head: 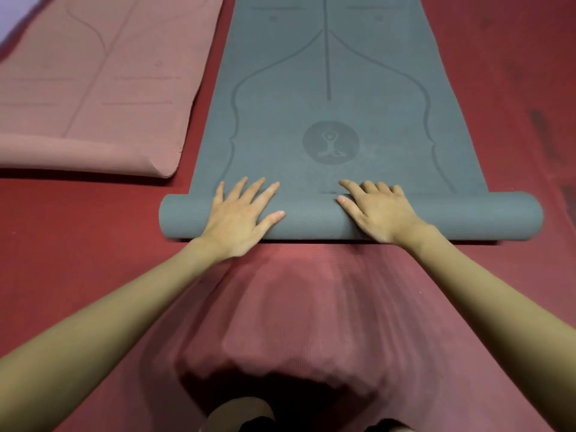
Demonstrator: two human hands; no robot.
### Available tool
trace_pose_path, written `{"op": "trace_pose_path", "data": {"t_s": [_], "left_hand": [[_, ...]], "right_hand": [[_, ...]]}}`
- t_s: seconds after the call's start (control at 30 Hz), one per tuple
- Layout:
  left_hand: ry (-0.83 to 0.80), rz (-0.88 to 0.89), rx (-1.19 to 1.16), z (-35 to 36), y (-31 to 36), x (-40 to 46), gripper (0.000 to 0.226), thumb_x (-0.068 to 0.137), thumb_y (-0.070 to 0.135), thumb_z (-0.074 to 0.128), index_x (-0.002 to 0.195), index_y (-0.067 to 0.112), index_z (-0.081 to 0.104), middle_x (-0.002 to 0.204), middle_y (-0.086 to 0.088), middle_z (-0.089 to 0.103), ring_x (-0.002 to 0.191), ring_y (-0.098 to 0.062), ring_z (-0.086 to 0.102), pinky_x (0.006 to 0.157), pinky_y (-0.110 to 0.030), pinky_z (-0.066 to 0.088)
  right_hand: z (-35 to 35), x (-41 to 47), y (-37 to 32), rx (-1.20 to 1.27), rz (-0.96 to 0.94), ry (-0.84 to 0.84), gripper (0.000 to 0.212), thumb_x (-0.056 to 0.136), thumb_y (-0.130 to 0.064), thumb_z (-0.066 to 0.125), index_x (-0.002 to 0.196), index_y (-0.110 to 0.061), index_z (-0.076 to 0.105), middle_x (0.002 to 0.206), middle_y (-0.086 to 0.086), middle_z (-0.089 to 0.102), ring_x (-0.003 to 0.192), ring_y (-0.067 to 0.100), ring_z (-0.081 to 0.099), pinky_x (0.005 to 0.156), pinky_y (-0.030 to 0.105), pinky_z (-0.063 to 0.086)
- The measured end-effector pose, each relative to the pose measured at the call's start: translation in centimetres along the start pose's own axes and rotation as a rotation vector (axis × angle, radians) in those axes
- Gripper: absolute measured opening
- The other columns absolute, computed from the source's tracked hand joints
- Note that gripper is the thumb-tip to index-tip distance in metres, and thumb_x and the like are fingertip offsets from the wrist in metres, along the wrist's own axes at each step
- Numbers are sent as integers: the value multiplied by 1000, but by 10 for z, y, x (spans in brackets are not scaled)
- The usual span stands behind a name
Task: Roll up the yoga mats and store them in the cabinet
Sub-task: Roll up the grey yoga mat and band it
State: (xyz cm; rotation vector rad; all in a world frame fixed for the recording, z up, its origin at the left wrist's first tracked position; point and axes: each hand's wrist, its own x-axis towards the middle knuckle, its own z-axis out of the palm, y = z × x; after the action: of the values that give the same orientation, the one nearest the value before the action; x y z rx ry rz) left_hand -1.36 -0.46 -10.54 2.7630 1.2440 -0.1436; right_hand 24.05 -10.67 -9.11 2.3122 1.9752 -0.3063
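Grey mat (327, 88): laid flat on the red floor (78, 213), running away from the viewer. Its near end is rolled into a tight cylinder, the roll (311, 222), which lies crosswise just ahead of both hands. A centre line, curved outlines and a round emblem (331, 142) with a seated figure are printed on the flat part, the emblem just beyond the roll.

Left hand (241, 216): placed palm down on the left half of the roll. The fingers are kept straight and spread, the tips reaching over the top of the roll onto the flat mat, the thumb pointed toward the middle. Nothing is pinched or enclosed; the grip is a flat, open press.

Right hand (375, 210): placed palm down on the roll right of centre. The index finger and thumb are extended; the other fingers are bent at the knuckles over the crest of the roll. The roll is pressed from above and is not encircled. Whether the curled fingertips catch the surface cannot be told.

Pink mat (93, 88): laid on the floor to the left of the grey mat, apart from it, with a strip of floor between. Its near edge is turned over in a loose, partly flattened fold. Faint lines are marked on it.

Red mat (311, 307): a ribbed surface spread between the forearms, from the roll back toward the viewer, blurred.
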Motion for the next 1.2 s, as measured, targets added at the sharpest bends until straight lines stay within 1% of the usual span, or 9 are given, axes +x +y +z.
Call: {"op": "trace_pose_path", "data": {"t_s": [0.1, 0.23, 0.33, 0.47, 0.57, 0.77, 0.9, 1.13, 1.2], "left_hand": [[-50, -35, -22, -5, -3, 18, 70, 90, 71, 10, 151, 39, 19, 159, 4, 23, 148, -22, 14, 118, -54, 5], [-128, -85, -41, -16, -5, 40, 59, 95, 64, 14, 151, 44, 15, 161, 0, 17, 149, -21, 8, 118, -54, 0], [-136, -142, -67, -19, 2, 42, 56, 98, 60, 13, 151, 44, 8, 162, -4, 10, 149, -24, 3, 117, -57, -3], [24, -104, -44, -5, 20, 22, 64, 96, 60, 15, 154, 35, 3, 163, -6, 6, 150, -26, 0, 116, -59, -5], [95, -47, 1, 2, 17, 23, 68, 91, 63, 8, 154, 36, 7, 162, -2, 11, 150, -24, 5, 116, -59, -1], [-4, -54, -69, -13, 2, 66, 59, 98, 59, 17, 153, 40, 8, 162, 8, 12, 150, -18, 3, 117, -58, -3], [-59, -72, -73, -20, 0, 83, 58, 98, 59, 14, 152, 40, 5, 162, 9, 9, 150, -19, 1, 117, -58, -5], [131, -2, 0, -5, 14, 63, 69, 93, 61, 8, 154, 30, 7, 163, 1, 5, 150, -24, -1, 116, -58, -2], [166, 26, 34, 0, 8, 67, 68, 92, 58, 8, 154, 31, 10, 163, 3, 9, 150, -24, 4, 116, -58, 2]], "right_hand": [[11, -13, 3, -52, -17, 111, 73, 91, -61, 9, 145, -22, 39, 129, 15, 54, 120, 34, 48, 104, 50, 27], [22, -19, 13, -66, 60, 264, 63, 95, -55, 21, 140, -20, 48, 127, 21, 54, 122, 36, 48, 105, 59, 25], [19, -8, 17, -67, 72, 215, 64, 94, -57, 17, 139, -24, 48, 126, 16, 55, 119, 35, 49, 104, 56, 26], [0, 15, 25, -64, 88, 80, 56, 97, -58, 17, 143, -34, 37, 134, 8, 50, 124, 31, 43, 106, 49, 22], [-9, 30, 27, -6, 94, 23, 51, 99, -55, 19, 141, -36, 38, 133, 7, 50, 125, 31, 43, 106, 47, 23], [5, 22, 28, -22, 56, 186, 74, 90, -61, 10, 147, -23, 37, 141, 15, 46, 133, 34, 37, 111, 56, 17], [15, 12, 32, -50, 41, 246, 66, 94, -54, 19, 150, -21, 33, 147, 19, 41, 139, 37, 32, 112, 60, 16], [0, 50, 43, 11, 94, 153, 82, 81, -67, -2, 152, -33, 23, 153, 6, 33, 145, 28, 20, 113, 53, 10], [-7, 63, 45, 22, 97, 129, 75, 88, -68, 5, 151, -33, 24, 152, 4, 34, 143, 27, 22, 113, 53, 13]]}}
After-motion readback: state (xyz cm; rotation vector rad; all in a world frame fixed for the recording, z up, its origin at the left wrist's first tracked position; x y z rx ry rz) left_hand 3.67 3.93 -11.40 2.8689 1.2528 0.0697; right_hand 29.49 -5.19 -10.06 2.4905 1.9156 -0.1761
